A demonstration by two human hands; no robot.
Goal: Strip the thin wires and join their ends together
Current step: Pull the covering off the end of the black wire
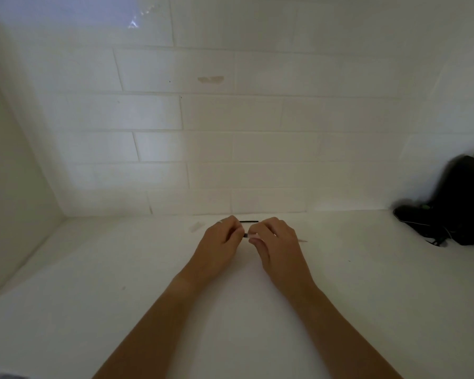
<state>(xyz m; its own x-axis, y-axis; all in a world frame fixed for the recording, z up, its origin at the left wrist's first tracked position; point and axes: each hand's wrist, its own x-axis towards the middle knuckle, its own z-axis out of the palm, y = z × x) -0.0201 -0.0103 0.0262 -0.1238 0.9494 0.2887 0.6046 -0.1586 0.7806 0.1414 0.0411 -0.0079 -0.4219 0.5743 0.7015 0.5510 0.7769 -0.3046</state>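
Observation:
My left hand point(222, 236) and my right hand point(274, 239) meet close together above the white counter, near the tiled back wall. Between their fingertips I pinch a short thin black wire point(246, 235); only a small dark bit shows in the gap. A pale thin end point(303, 241) sticks out to the right of my right hand. A second short black wire point(248, 221) lies flat on the counter just behind my hands. Both hands have fingers curled shut on the held wire.
The white counter point(121, 310) runs to a white tiled wall point(230, 146) at the back and a plain wall on the left. A black device with cables point(449, 212) sits at the far right corner. A faint pale scrap point(196, 227) lies left of my hands.

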